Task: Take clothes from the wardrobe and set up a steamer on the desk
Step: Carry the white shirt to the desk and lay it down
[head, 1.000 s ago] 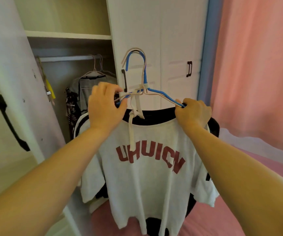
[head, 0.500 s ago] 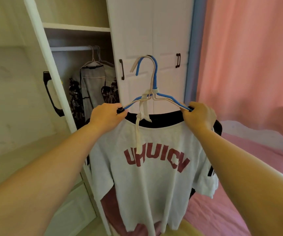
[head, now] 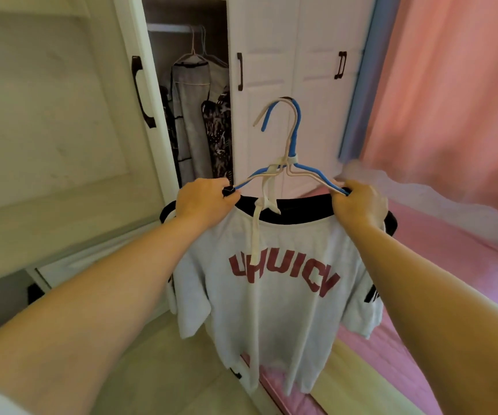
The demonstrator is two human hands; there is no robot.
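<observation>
I count 2 hands, both mine, and 2 thin wire hangers held together: 1 blue hanger (head: 297, 136) and 1 cream hanger (head: 274, 110), their hooks overlapping and bound at the neck by a pale cloth strip (head: 259, 214) that dangles down the front. My left hand (head: 204, 202) is clenched around the left shoulder end of the paired hangers, and my right hand (head: 358, 205) is clenched around the right shoulder end, so the hooks rise between and above my 2 hands. From them hangs 1 light grey short-sleeved T-shirt (head: 274, 319) with a black neckband and dark red block letters across the chest; it drops straight down below my knuckles, between my forearms, clear of the floor, with a black stripe mark on 1 sleeve. Black fabric edges show behind its shoulders; I cannot tell whether that is a second garment. Beyond my left hand stands the white wardrobe (head: 271, 55) with 1 door swung open (head: 62, 115), and in the gap I see at least 2 garments on the rail, 1 grey (head: 190, 115) and 1 dark patterned (head: 219, 139). I count 4 dark door handles. To my right hangs 1 pink curtain (head: 451, 100) over the pink bed (head: 466, 265).
</observation>
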